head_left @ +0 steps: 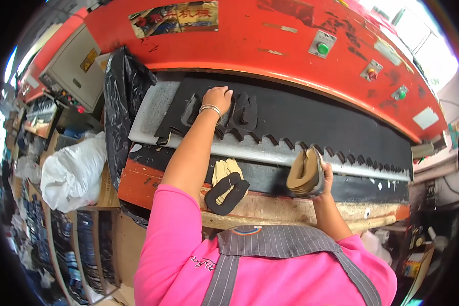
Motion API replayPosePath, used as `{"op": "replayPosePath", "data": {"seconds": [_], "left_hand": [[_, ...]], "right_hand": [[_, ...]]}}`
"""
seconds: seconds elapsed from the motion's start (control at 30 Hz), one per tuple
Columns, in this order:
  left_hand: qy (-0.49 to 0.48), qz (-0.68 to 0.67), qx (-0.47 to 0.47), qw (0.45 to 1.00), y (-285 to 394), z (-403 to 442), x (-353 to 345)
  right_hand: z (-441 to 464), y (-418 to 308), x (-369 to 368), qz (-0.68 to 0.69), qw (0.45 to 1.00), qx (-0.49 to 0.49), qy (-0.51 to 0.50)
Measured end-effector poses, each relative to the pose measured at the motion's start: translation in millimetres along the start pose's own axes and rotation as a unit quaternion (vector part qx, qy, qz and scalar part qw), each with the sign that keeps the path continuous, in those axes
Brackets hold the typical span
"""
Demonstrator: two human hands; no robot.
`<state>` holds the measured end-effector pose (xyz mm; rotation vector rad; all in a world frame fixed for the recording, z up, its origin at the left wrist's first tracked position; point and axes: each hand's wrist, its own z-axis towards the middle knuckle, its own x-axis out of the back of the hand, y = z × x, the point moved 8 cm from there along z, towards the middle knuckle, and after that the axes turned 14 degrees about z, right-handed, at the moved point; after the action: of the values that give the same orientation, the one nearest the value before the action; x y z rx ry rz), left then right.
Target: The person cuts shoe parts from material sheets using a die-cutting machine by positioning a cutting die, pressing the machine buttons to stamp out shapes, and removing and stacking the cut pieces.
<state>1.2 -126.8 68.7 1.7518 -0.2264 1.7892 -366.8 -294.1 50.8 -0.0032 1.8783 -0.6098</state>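
Note:
My left hand (217, 98) reaches onto a black sheet (301, 115) on the machine bed. Its fingers are curled down, and whatever they grip is hidden beneath them. Beside it on the right lies a black U-shaped cut piece (245, 113), with another dark cut shape (190, 109) on the left. My right hand (327, 178) is wrapped around a thick U-shaped bundle of tan pieces (302, 176) with a greyish outer side, held above the front ledge. Between my arms, a black U-shaped piece (223, 198) rests on a few cream pieces (227, 168).
A red machine beam (239, 46) spans the back, with a green button (322, 48) and a red button (372, 75). The sheet's front edge is scalloped along a pale metal strip (270, 155). Black plastic (125, 102) hangs at left, near a white bag (74, 171).

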Motion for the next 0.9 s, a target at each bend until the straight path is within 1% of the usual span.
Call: {"op": "replayPosePath", "data": {"seconds": [0.03, 0.07, 0.1, 0.13, 0.17, 0.23, 0.3, 0.37, 0.47, 0.53, 0.57, 0.6, 0.63, 0.7, 0.73, 0.83, 0.87, 0.9], "left_hand": [[-0.055, 0.006, 0.033, 0.998, 7, -2, -5], [-0.108, 0.014, 0.065, 0.992, 17, -4, -10], [-0.158, 0.023, 0.098, 0.982, 23, -7, -11], [-0.212, 0.047, 0.086, 0.972, 33, -7, -9], [-0.252, 0.062, 0.095, 0.961, 32, -4, -22], [-0.306, 0.038, 0.121, 0.943, 28, -5, -32], [-0.329, -0.017, 0.113, 0.937, 16, 6, -66], [-0.315, -0.150, 0.162, 0.923, 15, -2, -67], [-0.215, -0.224, 0.193, 0.931, 17, -8, -54], [-0.062, -0.303, 0.195, 0.931, 17, -23, -34], [0.014, -0.348, 0.195, 0.917, 17, -33, -27], [-0.017, -0.479, 0.148, 0.865, 20, -31, -40], [-0.028, -0.542, 0.057, 0.838, 29, -28, -40], [-0.192, -0.612, 0.024, 0.767, 36, -28, -51], [-0.220, -0.601, 0.019, 0.768, 36, -30, -48], [-0.262, -0.508, 0.068, 0.818, 28, -29, -45], [-0.244, -0.482, 0.071, 0.839, 26, -28, -41], [-0.178, -0.432, 0.065, 0.882, 23, -26, -25]], "right_hand": [[-7, 5, 20, 0.089, 0.995, -0.029, 0.027], [-11, 8, 34, 0.111, 0.993, -0.031, 0.025], [-17, 12, 34, 0.132, 0.990, -0.032, 0.020], [-24, 14, 38, 0.149, 0.987, -0.018, 0.052], [-25, 13, 37, 0.147, 0.988, -0.013, 0.054], [-24, 11, 34, 0.148, 0.987, 0.003, 0.063], [-24, 12, 24, 0.166, 0.985, -0.018, 0.043], [-23, 15, 22, 0.186, 0.981, -0.024, 0.042], [-25, 23, 18, 0.206, 0.976, -0.055, 0.030], [-28, 26, 18, 0.207, 0.975, -0.081, 0.022], [-28, 28, 19, 0.218, 0.972, -0.082, 0.019], [-26, 28, 18, 0.225, 0.971, -0.084, 0.015], [-24, 28, 17, 0.229, 0.969, -0.086, 0.011], [-22, 28, 18, 0.210, 0.974, -0.083, 0.021], [-22, 29, 19, 0.204, 0.975, -0.090, 0.013], [-24, 33, 17, 0.200, 0.974, -0.102, 0.013], [-24, 35, 17, 0.201, 0.974, -0.104, 0.018], [-23, 36, 19, 0.194, 0.975, -0.103, 0.020]]}}
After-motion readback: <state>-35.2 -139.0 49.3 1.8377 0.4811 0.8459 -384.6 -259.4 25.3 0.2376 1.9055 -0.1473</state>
